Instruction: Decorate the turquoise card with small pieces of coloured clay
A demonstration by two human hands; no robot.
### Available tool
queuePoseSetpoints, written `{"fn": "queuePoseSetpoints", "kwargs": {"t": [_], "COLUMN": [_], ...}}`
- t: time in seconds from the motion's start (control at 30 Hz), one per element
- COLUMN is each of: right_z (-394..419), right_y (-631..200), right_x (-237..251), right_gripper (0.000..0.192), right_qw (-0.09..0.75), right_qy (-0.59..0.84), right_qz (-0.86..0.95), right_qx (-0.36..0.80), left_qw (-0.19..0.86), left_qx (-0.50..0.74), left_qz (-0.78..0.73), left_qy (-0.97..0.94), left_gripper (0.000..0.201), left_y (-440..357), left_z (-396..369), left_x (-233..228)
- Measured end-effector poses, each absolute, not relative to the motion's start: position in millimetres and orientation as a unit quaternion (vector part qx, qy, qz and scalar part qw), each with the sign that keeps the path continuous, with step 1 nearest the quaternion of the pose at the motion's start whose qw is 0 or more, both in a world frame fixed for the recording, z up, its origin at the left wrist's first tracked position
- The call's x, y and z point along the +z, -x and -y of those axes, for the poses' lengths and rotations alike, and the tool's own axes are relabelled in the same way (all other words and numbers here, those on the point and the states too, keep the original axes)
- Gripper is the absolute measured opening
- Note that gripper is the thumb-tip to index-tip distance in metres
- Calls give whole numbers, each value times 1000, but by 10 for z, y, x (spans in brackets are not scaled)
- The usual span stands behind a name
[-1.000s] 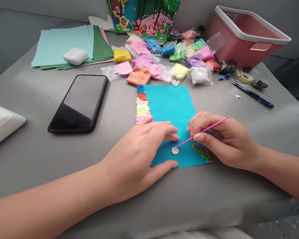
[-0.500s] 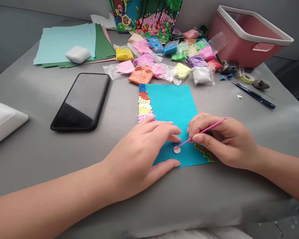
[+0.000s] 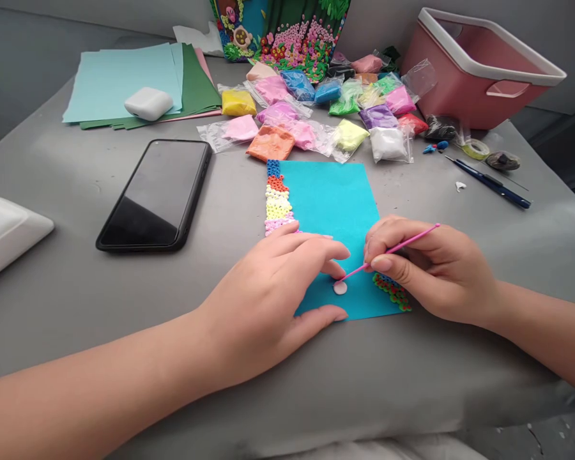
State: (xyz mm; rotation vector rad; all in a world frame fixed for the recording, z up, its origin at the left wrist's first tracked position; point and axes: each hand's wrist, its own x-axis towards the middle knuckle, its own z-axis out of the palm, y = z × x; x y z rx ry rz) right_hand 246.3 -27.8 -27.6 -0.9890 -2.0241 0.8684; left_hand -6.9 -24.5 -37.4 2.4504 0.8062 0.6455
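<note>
A turquoise felt sheet (image 3: 333,204) lies on the grey table, with rows of coloured clay dots (image 3: 276,201) down its left edge and another patch of dots (image 3: 393,291) at its lower right. My left hand (image 3: 273,294) rests flat on the sheet's lower left, fingers spread, pinning it. My right hand (image 3: 431,268) pinches a thin pink stick (image 3: 402,246), whose tip touches the top edge of a small pale clay disc (image 3: 340,288) on the sheet.
Bags of coloured clay (image 3: 316,112) lie behind the sheet. A black phone (image 3: 156,195) sits to the left, a pink basket (image 3: 479,67) at the back right, a blue tool (image 3: 489,182) to the right, paper sheets (image 3: 124,80) with a white case (image 3: 148,103) at the back left.
The stick's tip has shifted slightly from the disc's middle to its upper edge. Both hands stay in nearly the same place.
</note>
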Motion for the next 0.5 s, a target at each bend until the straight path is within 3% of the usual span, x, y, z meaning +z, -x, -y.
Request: {"fn": "queuePoseSetpoints", "kwargs": {"t": [0.5], "right_z": [286], "right_y": [-2485], "right_x": [-271], "right_gripper": [10], "right_qw": [350], "right_qy": [383], "right_qz": [783], "right_qx": [343], "left_qw": [247], "left_qx": [237], "left_qz": [-293], "left_qy": [-893], "left_gripper": [37], "left_y": [72], "left_z": [236], "left_x": [-378]}}
